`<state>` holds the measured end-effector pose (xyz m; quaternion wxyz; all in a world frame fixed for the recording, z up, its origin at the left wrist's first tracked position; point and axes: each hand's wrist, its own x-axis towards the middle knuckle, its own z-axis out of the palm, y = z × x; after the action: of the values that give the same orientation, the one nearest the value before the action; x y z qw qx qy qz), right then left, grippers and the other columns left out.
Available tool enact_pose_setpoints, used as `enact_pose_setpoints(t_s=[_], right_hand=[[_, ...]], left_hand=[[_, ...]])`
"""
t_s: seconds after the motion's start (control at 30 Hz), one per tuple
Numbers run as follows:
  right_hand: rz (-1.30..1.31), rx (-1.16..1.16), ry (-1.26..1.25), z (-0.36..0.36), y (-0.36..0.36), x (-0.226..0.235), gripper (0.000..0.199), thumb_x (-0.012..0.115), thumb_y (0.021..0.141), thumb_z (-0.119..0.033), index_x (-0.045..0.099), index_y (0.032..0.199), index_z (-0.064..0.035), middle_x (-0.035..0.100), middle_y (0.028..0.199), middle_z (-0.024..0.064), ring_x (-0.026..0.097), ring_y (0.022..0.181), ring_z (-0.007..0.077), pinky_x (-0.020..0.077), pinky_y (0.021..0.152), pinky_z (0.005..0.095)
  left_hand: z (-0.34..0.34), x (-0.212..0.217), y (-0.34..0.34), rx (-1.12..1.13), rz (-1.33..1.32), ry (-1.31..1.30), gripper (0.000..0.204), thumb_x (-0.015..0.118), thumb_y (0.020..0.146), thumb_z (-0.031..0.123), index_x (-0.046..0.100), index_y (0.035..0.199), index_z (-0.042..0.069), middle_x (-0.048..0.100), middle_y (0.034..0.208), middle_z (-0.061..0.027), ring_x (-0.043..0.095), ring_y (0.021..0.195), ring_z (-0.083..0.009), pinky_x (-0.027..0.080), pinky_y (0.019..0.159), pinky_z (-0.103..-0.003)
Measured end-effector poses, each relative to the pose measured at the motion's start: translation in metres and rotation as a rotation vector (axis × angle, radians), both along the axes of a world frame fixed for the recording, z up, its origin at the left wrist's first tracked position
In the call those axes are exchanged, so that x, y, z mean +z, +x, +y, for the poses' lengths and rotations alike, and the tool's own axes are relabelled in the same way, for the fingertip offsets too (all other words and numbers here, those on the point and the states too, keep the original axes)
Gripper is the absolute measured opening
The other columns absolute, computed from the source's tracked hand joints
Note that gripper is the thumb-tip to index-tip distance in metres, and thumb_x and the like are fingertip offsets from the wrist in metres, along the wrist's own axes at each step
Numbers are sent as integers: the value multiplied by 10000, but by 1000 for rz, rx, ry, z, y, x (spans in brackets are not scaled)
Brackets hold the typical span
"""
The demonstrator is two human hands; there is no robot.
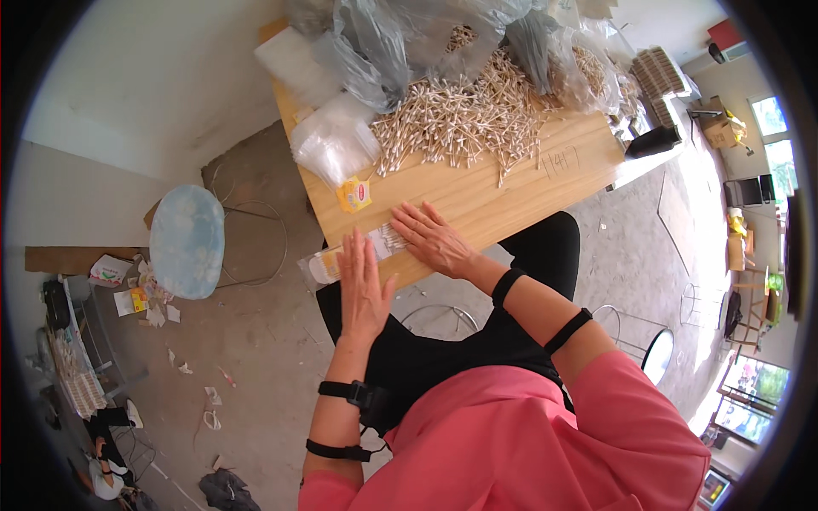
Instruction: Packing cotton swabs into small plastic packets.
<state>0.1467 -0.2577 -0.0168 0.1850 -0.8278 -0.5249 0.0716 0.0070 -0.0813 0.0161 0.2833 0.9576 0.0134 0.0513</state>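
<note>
left hand (364, 288) | flat on packet (328, 264) (right hand (433, 239) too)

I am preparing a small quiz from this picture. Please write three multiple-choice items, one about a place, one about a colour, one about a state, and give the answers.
1. Where does the heap of cotton swabs lie?
A. on the wooden table
B. on the floor
C. on the blue stool

2. What colour is the small tag beside the clear bags?
A. green
B. yellow
C. black

3. How are the two hands?
A. both closed into fists
B. both flat with fingers stretched
C. both lifted high above the table

Answers:
1. A, the swabs spread over the wooden table.
2. B, the tag is yellow against the wood.
3. B, the left hand and the right hand press flat on a filled clear packet at the table edge.
</note>
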Motion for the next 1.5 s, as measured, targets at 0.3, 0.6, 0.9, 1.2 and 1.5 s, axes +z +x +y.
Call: enact_pose_setpoints(t_s=[0.3, 0.6, 0.9, 1.2, 1.5], right_hand=[[-29, 38, -36, -18, -7, 7, 625, 515, 994, -287, 313, 1535, -47, 237, 1638, 112, 170, 1530, 263, 98, 1249, 486], [66, -173, 212, -31, -5, -2, 585, 585, 950, -147, 394, 1491, -35, 300, 1609, 139, 233, 1509, 311, 184, 1236, 485], [-12, -119, 177, -30, -17, 0, 521, 571, 948, -117, 452, 1441, 0, 364, 1569, 157, 304, 1479, 321, 260, 1209, 461], [32, -44, 71, -32, -21, 1, 617, 594, 953, -264, 399, 1483, -18, 323, 1597, 130, 243, 1506, 279, 191, 1233, 456], [-48, -10, 88, -33, -22, 0, 672, 634, 923, -303, 399, 1480, -9, 332, 1591, 136, 262, 1497, 286, 201, 1229, 456]], left_hand=[[-41, -20, 10, 24, 121, 113, 1030, 749, 851, 336, 100, 1563, -29, 81, 1645, -236, 62, 1531, -389, 66, 1228, -547], [-49, -6, 19, 9, 225, 274, 1042, 782, 792, 409, 221, 1529, -69, 119, 1647, -208, 69, 1540, -336, 41, 1235, -528], [-53, 0, 20, -1, 313, 531, 1024, 756, 787, 483, 277, 1524, -44, 169, 1638, -199, 86, 1543, -304, 37, 1246, -506], [-57, 6, 21, 16, 320, 508, 1032, 798, 764, 434, 287, 1514, -57, 198, 1631, -194, 106, 1540, -296, 34, 1243, -536], [-62, 19, 23, 16, 409, 605, 1031, 787, 760, 479, 303, 1525, -15, 232, 1626, -171, 118, 1539, -278, 41, 1239, -562]])
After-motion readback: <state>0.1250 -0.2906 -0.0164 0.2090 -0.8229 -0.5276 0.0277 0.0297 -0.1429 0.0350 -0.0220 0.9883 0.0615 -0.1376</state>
